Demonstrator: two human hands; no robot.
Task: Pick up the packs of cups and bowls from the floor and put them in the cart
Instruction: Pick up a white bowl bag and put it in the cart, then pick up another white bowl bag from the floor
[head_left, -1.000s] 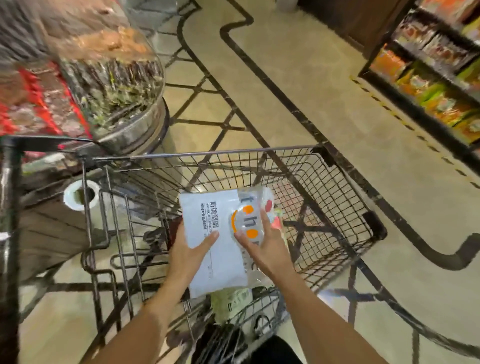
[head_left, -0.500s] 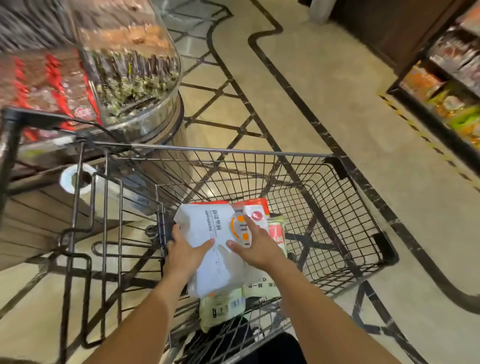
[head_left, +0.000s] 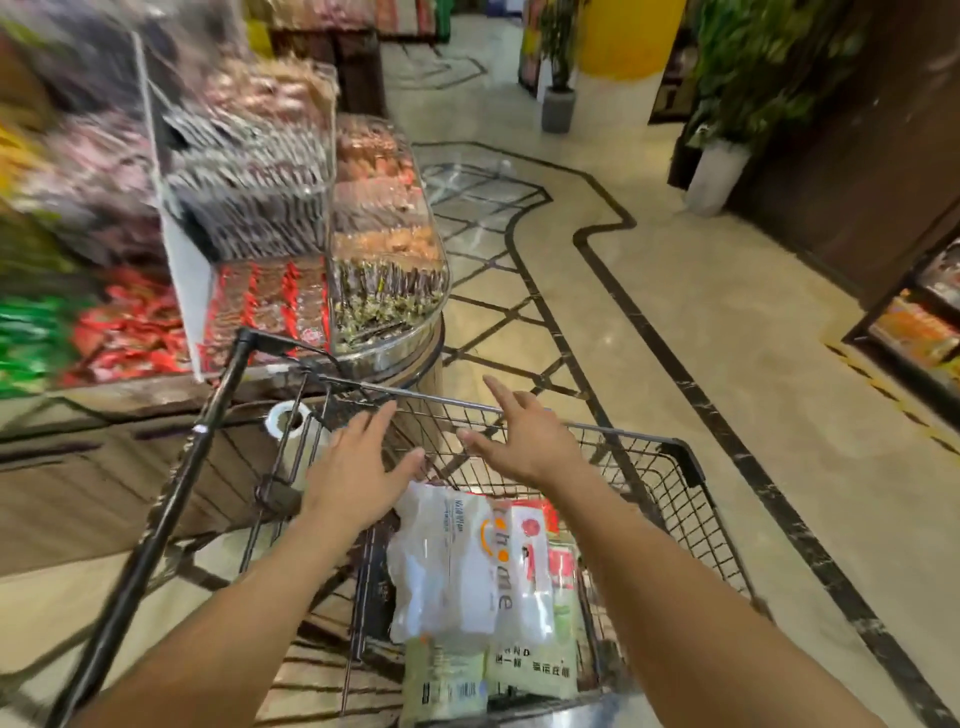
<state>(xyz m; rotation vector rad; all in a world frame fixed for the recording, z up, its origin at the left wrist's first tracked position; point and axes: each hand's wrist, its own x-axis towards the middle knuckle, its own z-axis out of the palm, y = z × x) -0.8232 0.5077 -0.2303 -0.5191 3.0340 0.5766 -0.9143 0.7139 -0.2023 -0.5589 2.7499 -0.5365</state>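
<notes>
Beige tiled floor (head_left: 675, 322) with dark inlaid lines fills the shop aisle, and a snack display (head_left: 291, 218) stands at 10 o'clock, its packets blurred. At 2 o'clock a potted plant (head_left: 727, 104) stands by a dark wall, and a shelf (head_left: 914, 332) of orange goods sits at 3 o'clock.

A wire cart (head_left: 680, 467) takes up the lower middle, its black handle bar (head_left: 171, 493) slanting down toward 7 o'clock. Inside it, a white pack (head_left: 457, 566) with orange lettering lies on top of other packs; a pale green pack (head_left: 447, 680) and a white printed pack (head_left: 535, 670) show beneath it at 6 o'clock. What each pack holds cannot be told.

Both hands hover above the cart, holding nothing. The left hand (head_left: 353, 478) is spread flat, fingers apart, just above the white pack's far end. The right hand (head_left: 524, 436) is also wide open, fingers splayed toward 12 o'clock, over the cart's far rim. Neither touches the packs.
</notes>
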